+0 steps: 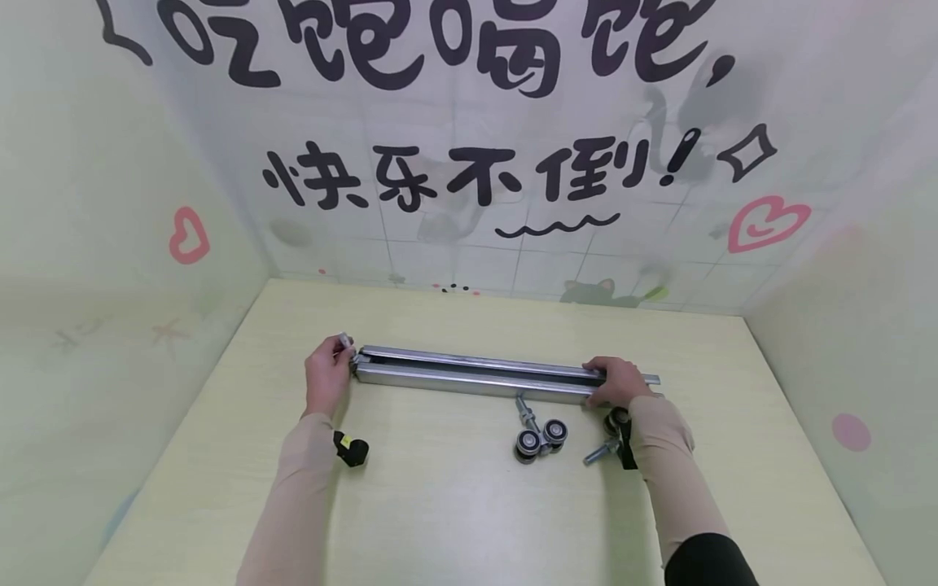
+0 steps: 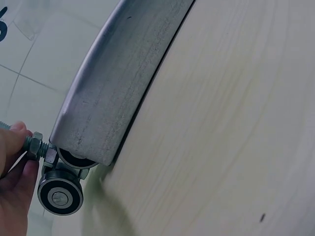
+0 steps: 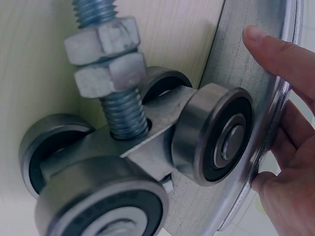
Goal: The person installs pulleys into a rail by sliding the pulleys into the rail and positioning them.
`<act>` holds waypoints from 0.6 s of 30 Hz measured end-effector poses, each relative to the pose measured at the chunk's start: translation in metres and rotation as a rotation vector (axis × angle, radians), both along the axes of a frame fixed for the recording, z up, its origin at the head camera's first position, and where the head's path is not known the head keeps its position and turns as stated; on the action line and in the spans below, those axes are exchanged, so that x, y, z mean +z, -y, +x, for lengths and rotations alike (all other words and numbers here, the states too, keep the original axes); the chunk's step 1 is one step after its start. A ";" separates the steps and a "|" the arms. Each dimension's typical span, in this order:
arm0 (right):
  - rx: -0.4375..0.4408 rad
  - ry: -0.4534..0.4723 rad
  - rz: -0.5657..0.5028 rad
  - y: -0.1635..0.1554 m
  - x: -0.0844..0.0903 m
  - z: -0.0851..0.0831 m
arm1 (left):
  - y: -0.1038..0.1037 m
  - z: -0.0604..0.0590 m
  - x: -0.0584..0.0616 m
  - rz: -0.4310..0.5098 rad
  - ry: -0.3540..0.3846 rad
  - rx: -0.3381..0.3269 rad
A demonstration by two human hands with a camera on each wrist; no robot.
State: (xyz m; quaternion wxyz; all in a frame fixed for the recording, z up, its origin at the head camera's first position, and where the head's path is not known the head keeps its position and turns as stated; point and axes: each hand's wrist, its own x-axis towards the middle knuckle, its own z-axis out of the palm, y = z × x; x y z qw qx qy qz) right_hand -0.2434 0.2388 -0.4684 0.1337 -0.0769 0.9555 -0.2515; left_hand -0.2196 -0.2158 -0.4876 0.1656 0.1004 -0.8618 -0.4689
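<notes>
Rail: steel track [image 1: 476,376] is lying crosswise on the pale tabletop [image 1: 454,505], its far long edge facing the back wall, with bare tabletop between them.
Left hand: left hand [image 1: 327,376] is sitting at the rail's left end, its fingers [image 2: 12,142] pinching the threaded bolt of a roller carriage [image 2: 60,189] that is half inside the rail's open mouth.
Right hand: right hand [image 1: 618,381] is gripping the rail near its right end, fingers [image 3: 280,54] curling over the top edge and thumb under the lip.
Loose parts: a second carriage [image 1: 540,435] is lying just in front of the rail's near edge at mid-length; a third one [image 1: 608,443] is lying beside the right wrist.
Open room: wide bare tabletop is stretching toward the near edge; the rail's right tip is staying well apart from the side wall.
</notes>
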 end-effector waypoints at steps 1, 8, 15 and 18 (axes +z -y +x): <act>0.000 -0.001 0.001 0.000 0.000 0.000 | 0.000 0.000 0.000 -0.002 -0.001 -0.004; -0.003 0.000 0.005 0.001 -0.001 0.000 | -0.004 -0.001 0.000 0.006 0.036 -0.027; -0.002 -0.001 0.002 0.000 -0.001 0.000 | -0.007 0.000 0.002 -0.009 0.022 -0.048; -0.001 -0.003 0.002 -0.001 -0.001 0.000 | -0.007 0.001 0.004 -0.019 0.023 -0.051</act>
